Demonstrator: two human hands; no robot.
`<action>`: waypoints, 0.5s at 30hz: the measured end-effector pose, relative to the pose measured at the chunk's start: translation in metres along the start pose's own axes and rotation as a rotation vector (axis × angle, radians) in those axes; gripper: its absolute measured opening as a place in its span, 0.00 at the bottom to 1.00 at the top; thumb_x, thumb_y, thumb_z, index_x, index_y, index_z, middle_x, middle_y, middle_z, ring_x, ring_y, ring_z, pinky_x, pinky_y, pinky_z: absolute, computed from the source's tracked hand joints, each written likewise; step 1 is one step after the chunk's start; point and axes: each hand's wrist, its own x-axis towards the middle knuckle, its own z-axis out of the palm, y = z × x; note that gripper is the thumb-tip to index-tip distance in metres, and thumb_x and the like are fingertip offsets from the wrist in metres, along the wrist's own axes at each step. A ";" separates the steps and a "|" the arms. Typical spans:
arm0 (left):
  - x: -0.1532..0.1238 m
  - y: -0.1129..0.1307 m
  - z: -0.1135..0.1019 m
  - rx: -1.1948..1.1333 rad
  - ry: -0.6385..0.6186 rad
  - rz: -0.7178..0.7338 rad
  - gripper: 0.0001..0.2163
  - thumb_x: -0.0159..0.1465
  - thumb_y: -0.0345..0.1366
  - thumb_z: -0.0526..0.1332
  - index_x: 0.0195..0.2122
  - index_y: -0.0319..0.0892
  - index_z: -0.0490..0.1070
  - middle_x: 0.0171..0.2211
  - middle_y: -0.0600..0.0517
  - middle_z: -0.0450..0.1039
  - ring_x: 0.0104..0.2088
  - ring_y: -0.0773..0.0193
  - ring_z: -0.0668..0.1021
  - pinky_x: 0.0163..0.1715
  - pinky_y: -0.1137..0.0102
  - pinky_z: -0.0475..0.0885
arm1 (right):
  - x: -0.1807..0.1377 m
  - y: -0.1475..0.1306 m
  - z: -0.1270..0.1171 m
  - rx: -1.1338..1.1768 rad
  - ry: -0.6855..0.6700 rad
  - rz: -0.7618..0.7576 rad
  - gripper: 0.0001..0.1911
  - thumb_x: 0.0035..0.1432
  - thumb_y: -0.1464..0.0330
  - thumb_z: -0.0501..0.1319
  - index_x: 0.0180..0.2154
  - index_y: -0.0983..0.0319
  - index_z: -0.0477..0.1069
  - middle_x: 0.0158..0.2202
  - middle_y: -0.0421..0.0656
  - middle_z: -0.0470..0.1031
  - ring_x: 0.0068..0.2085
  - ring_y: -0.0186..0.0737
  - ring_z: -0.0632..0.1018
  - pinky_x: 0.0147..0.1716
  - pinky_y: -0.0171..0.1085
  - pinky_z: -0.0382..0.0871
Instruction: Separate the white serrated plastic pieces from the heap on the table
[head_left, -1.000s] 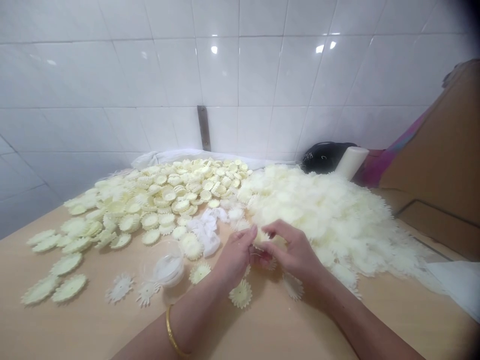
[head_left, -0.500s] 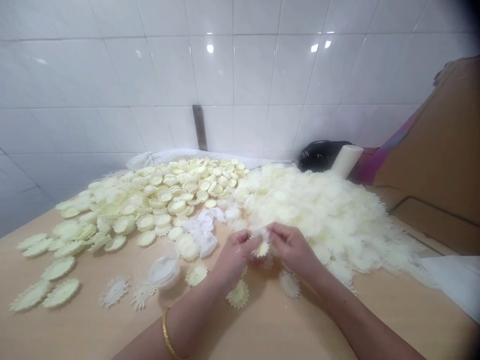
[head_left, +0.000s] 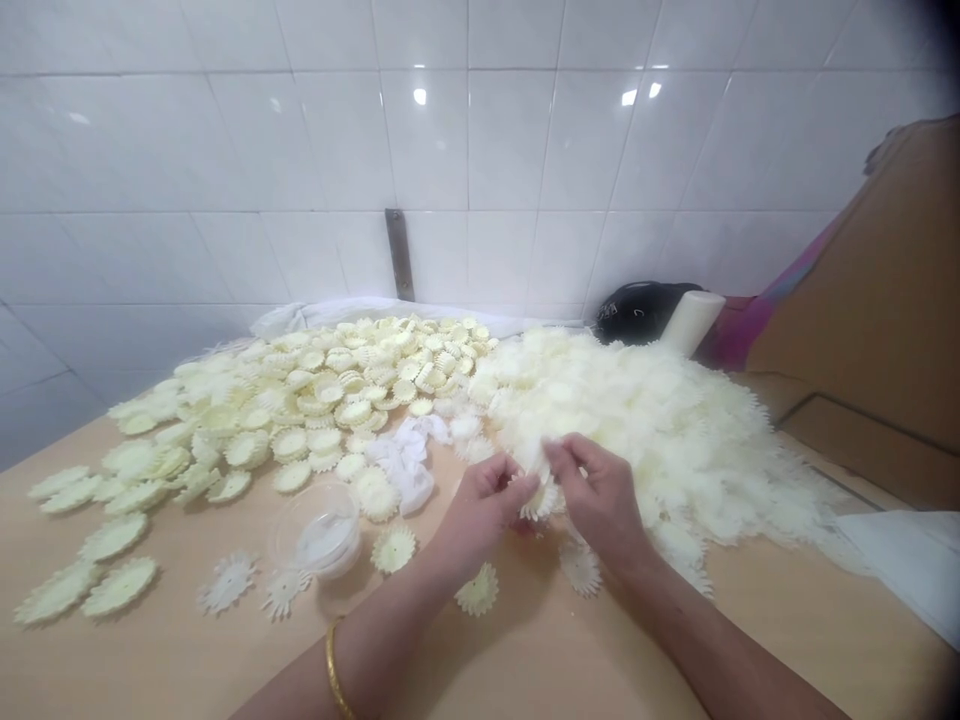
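Observation:
My left hand [head_left: 480, 505] is closed in a pinch on a pale disc with a toothed edge [head_left: 543, 502], held above the table; the fingers hide part of it. Just to its right, my right hand [head_left: 604, 490] has thumb and fingertips pressed together, slightly apart from the disc. Whatever lies between those fingertips is too small and pale to make out. Beneath my hands lie a yellowish toothed disc [head_left: 478, 590] and a whiter toothed disc [head_left: 580, 568]. Left of my left hand stands a clear round tub [head_left: 319, 535] with whitish contents, beside another toothed disc [head_left: 393, 549].
A large heap of thicker cream toothed discs [head_left: 255, 420] covers the left and back. To the right is a fluffy pile of thin pale pieces [head_left: 622, 420]. A crumpled white cloth [head_left: 409, 465], a white roll [head_left: 694, 322], a black item [head_left: 637, 308] and a cardboard box [head_left: 877, 320] stand around.
My right hand has moved slightly right, away from my left fingers. The disc in my left hand has turned and shows more of its toothed edge.

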 end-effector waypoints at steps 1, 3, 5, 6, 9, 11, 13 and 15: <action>-0.001 0.001 0.001 -0.019 -0.021 -0.009 0.14 0.51 0.43 0.61 0.22 0.40 0.59 0.18 0.59 0.57 0.18 0.72 0.70 0.21 0.74 0.66 | 0.000 0.000 0.001 -0.013 0.018 0.005 0.17 0.55 0.64 0.52 0.18 0.61 0.52 0.17 0.34 0.52 0.20 0.29 0.57 0.19 0.30 0.53; -0.002 0.003 0.002 -0.037 -0.073 -0.025 0.13 0.52 0.43 0.60 0.24 0.40 0.59 0.18 0.58 0.61 0.19 0.69 0.73 0.20 0.74 0.65 | -0.001 0.000 0.002 -0.043 0.061 0.011 0.18 0.56 0.64 0.52 0.18 0.61 0.50 0.16 0.34 0.50 0.20 0.29 0.56 0.19 0.30 0.52; -0.002 0.003 0.002 -0.031 -0.117 -0.027 0.12 0.54 0.43 0.59 0.25 0.40 0.59 0.18 0.57 0.64 0.19 0.67 0.74 0.20 0.74 0.65 | 0.000 -0.001 0.003 -0.075 0.106 0.001 0.18 0.56 0.64 0.51 0.18 0.61 0.49 0.16 0.34 0.50 0.20 0.29 0.56 0.19 0.30 0.52; -0.002 0.002 0.001 -0.025 -0.128 -0.024 0.12 0.54 0.43 0.58 0.25 0.41 0.59 0.18 0.56 0.65 0.20 0.67 0.74 0.20 0.74 0.65 | 0.000 -0.001 0.003 -0.086 0.120 -0.008 0.18 0.56 0.64 0.51 0.18 0.61 0.49 0.16 0.34 0.49 0.20 0.29 0.56 0.19 0.30 0.52; -0.001 0.002 0.001 -0.013 -0.123 -0.012 0.11 0.54 0.42 0.58 0.25 0.41 0.58 0.19 0.55 0.66 0.18 0.68 0.73 0.18 0.75 0.64 | 0.000 -0.002 0.003 -0.096 0.139 -0.025 0.19 0.56 0.64 0.51 0.18 0.61 0.48 0.16 0.34 0.48 0.19 0.29 0.55 0.18 0.30 0.51; -0.001 0.001 0.002 0.000 -0.110 0.001 0.11 0.54 0.42 0.58 0.25 0.41 0.58 0.18 0.56 0.65 0.16 0.71 0.69 0.17 0.76 0.61 | 0.000 -0.001 0.004 -0.101 0.149 -0.026 0.19 0.57 0.64 0.50 0.18 0.60 0.47 0.16 0.34 0.48 0.19 0.29 0.55 0.17 0.30 0.51; -0.001 0.002 0.003 0.024 -0.092 0.007 0.10 0.54 0.41 0.58 0.25 0.41 0.58 0.16 0.58 0.63 0.13 0.75 0.64 0.14 0.78 0.56 | 0.001 0.002 0.005 -0.108 0.160 -0.026 0.19 0.57 0.63 0.50 0.18 0.60 0.47 0.16 0.34 0.48 0.19 0.29 0.55 0.17 0.30 0.51; -0.001 0.002 0.004 0.043 -0.067 0.012 0.09 0.54 0.40 0.58 0.25 0.41 0.59 0.15 0.60 0.59 0.13 0.76 0.59 0.13 0.78 0.51 | 0.002 0.004 0.005 -0.113 0.167 -0.020 0.19 0.57 0.62 0.50 0.18 0.60 0.48 0.15 0.34 0.49 0.19 0.29 0.55 0.17 0.30 0.51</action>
